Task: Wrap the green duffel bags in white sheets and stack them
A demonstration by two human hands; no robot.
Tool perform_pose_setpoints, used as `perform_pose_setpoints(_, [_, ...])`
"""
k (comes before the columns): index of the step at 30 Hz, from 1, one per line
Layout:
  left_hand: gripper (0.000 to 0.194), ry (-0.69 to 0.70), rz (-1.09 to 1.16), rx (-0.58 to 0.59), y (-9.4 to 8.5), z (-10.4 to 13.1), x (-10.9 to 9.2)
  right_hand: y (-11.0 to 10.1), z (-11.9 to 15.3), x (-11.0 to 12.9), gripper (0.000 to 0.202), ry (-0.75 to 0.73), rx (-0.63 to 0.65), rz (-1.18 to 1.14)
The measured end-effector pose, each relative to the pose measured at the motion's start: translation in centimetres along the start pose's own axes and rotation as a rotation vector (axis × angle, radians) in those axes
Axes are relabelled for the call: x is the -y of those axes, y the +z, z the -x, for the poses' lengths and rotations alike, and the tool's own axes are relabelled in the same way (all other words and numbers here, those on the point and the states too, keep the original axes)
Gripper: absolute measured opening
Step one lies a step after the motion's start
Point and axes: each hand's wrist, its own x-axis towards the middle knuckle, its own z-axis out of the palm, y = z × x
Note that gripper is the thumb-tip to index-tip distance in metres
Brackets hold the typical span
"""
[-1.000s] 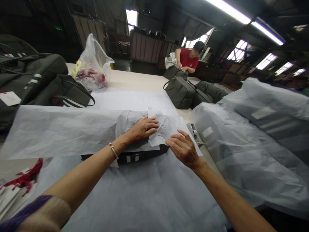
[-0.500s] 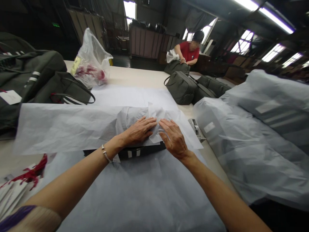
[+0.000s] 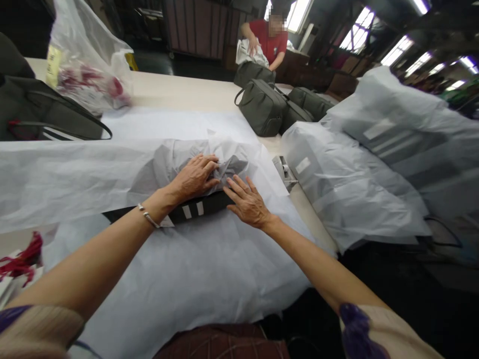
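A dark bag (image 3: 209, 203) with white stripes lies on the table in front of me, its upper part covered by thin white wrapping paper (image 3: 112, 169). My left hand (image 3: 196, 175) rests flat on the crumpled paper over the bag, fingers stretched out. Beside it, my right hand (image 3: 247, 202) is spread at the bag's right end, fingertips at the paper's lower edge. A white tag (image 3: 166, 222) shows at the bag's front near my left wrist. More white paper (image 3: 209, 269) spreads beneath the bag and toward me.
Bags in translucent wrapping (image 3: 348, 184) are stacked on the right. Grey bags (image 3: 262, 107) stand farther back, where a person in a red shirt (image 3: 267, 42) handles another. At the left are a dark bag (image 3: 56, 109), a clear plastic bag (image 3: 90, 65) and red-corded tags (image 3: 20, 264).
My view has shifted right and down, so things appear farther left and higher. My right hand has moved down from the top of the paper to the bag's front edge. My left hand stays on the paper.
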Motion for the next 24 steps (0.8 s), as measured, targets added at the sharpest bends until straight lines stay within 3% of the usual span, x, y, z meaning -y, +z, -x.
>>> perform_pose_setpoints(2, [0.037, 0.002, -0.013, 0.0, 0.1, -0.1, 0.2, -1.5, 4.7, 1.7, 0.03, 0.12, -0.032, -0.146])
perform_pose_setpoints(4, [0.038, 0.004, -0.03, -0.008, 0.2, -0.2, 0.3, -2.6, 11.2, 3.9, 0.022, 0.362, -0.066, -0.32])
perform_pose_setpoints(8, [0.037, 0.012, -0.058, -0.023, 0.2, -0.2, 0.2, -2.1, 25.9, 10.4, 0.038, 1.21, -0.011, -0.633])
perform_pose_setpoints(11, [0.037, 0.005, -0.065, -0.004, 0.0, -0.1, -0.1, 0.3, 32.3, 15.9, 0.047, 1.721, -0.087, -0.983])
perform_pose_setpoints(13, [0.039, 0.004, -0.063, 0.003, -0.2, 0.0, -0.2, 2.1, 32.9, 18.8, 0.059, 1.871, -0.214, -1.281])
perform_pose_setpoints(16, [0.041, 0.0, -0.044, 0.003, -0.3, -0.1, -0.4, 3.9, 30.4, 21.3, 0.056, 1.869, -0.401, -1.619])
perform_pose_setpoints(21, [0.041, 0.019, -0.02, -0.011, -0.3, -0.1, -0.5, 4.6, 26.9, 21.9, 0.055, 2.003, -0.692, -1.689])
perform_pose_setpoints(24, [0.04, 0.036, -0.039, -0.018, -0.5, 0.0, -0.5, 4.3, 26.7, 21.9, 0.055, 2.035, -0.653, -1.701])
